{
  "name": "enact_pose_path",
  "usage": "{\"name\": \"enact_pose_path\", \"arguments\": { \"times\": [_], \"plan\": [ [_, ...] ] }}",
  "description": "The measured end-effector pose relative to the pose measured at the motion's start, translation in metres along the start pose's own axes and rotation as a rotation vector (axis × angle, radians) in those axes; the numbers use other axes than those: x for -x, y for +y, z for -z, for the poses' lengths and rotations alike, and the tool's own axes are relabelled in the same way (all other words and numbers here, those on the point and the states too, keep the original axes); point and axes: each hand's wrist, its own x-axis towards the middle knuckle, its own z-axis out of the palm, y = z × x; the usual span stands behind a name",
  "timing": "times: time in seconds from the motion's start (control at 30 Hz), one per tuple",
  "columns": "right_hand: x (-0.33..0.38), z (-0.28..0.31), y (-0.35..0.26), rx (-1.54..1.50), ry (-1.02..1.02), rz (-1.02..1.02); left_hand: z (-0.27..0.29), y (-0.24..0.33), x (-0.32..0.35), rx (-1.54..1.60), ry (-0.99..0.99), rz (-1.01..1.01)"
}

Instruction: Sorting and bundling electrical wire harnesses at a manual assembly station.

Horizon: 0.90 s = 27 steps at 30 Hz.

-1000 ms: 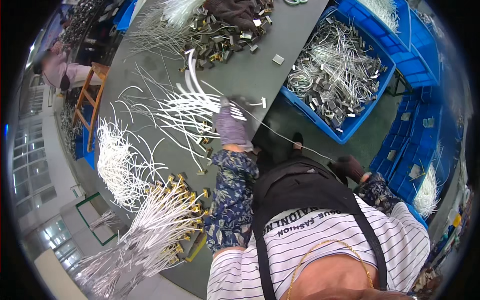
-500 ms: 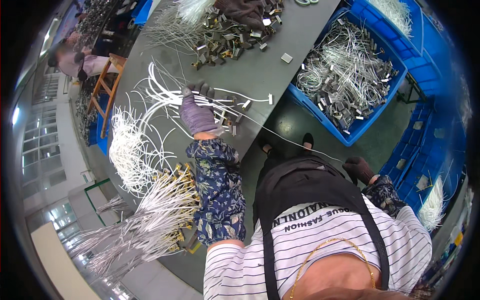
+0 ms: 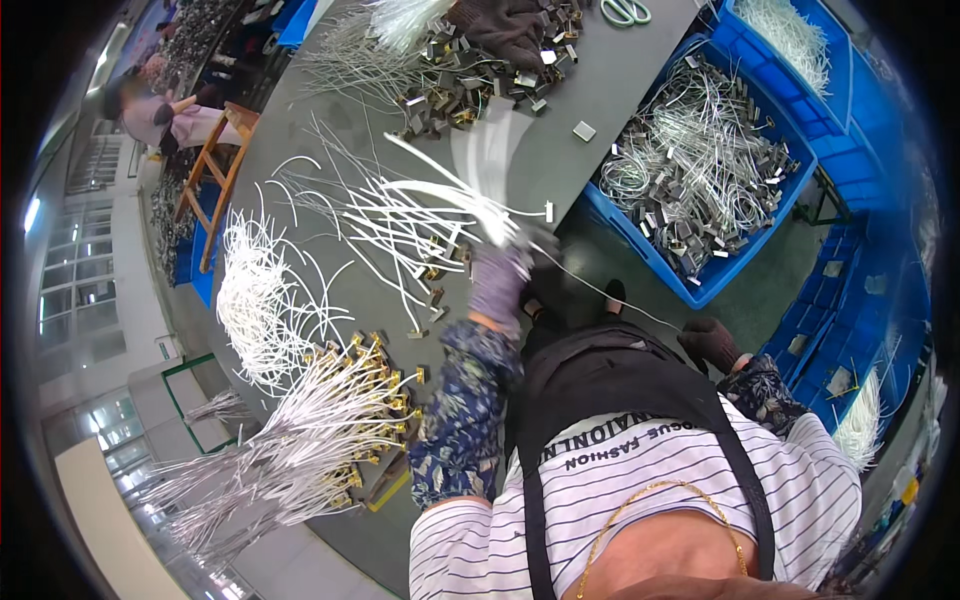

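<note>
My left hand [image 3: 502, 275], in a purple-grey glove and blurred by motion, is closed around a bundle of white wires [image 3: 480, 212] at the table's right edge. A pale smear of motion rises above the bundle. Beside it more white wires [image 3: 385, 225] lie loose, with small metal-cased connectors [image 3: 436, 298] among them. A small white plug [image 3: 549, 211] lies just right of the bundle. My right hand [image 3: 712, 345], in a dark brown glove, is curled off the table at my right side. A thin white wire [image 3: 610, 293] runs from near my left hand to the right glove; its end there is unclear.
White wires with brass-coloured ends [image 3: 300, 430] and a white tangle [image 3: 262, 310] lie at the table's left. Connectors [image 3: 450, 95], a dark glove [image 3: 505, 30] and scissors [image 3: 626, 10] are at the far side. A blue bin [image 3: 745, 275] of wired connectors stands right.
My left hand has moved right and toward me with the bundle, from mid-table to the table's edge. Loose wires and connectors now show where it was. My right hand has barely moved.
</note>
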Motion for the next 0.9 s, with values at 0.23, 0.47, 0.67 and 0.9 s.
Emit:
{"name": "enact_pose_path", "arguments": {
  "times": [0.23, 0.47, 0.67, 0.9],
  "plan": [
    [-0.011, -0.025, -0.052, 0.303, 0.106, 0.06, 0.085, -0.008, 0.006, 0.713, 0.682, 0.285],
    [-0.062, -0.149, -0.224, 0.355, -0.085, 0.687, 0.039, -0.03, 0.011, 0.27, 0.503, 0.254],
    [-0.098, -0.178, -0.31, 0.764, 0.008, 0.836, 0.116, -0.052, 0.006, 0.301, 0.467, 0.46],
    [-0.22, -0.174, -0.42, 1.068, 0.554, 1.08, 0.117, -0.06, 0.019, 0.627, 0.45, 0.447]
  ]
}}
